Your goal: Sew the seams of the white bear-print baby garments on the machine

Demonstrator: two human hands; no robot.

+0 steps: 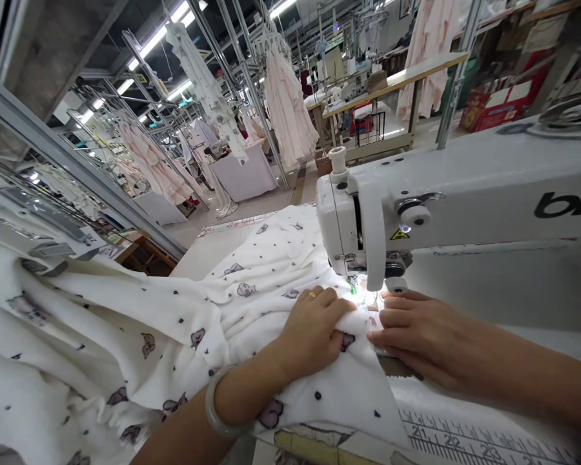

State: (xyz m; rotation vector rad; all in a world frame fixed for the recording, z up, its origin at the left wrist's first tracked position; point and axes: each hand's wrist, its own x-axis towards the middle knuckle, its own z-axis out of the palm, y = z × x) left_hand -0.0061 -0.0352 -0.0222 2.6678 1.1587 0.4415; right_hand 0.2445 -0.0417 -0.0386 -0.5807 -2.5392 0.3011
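Note:
White plush fabric (252,310) with small grey-purple animal prints and dark dots spreads over the sewing table and under the head of a white sewing machine (469,187). My left hand (314,329), with a ring and a pale bangle, lies on the cloth just left of the lit needle area, its fingers curled and gathering a fold. On the other side my right hand (421,329) pinches the fabric's edge close to the presser foot. Its fingertips partly cover that edge. A green piece (353,287) shows beside the needle.
A printed ruler strip (455,439) runs along the table's near edge. At left the fabric drapes past a grey clip hanger (43,245). Pink garments (288,103) hang behind the machine, near a wooden-topped table (397,81) and a red box (496,106).

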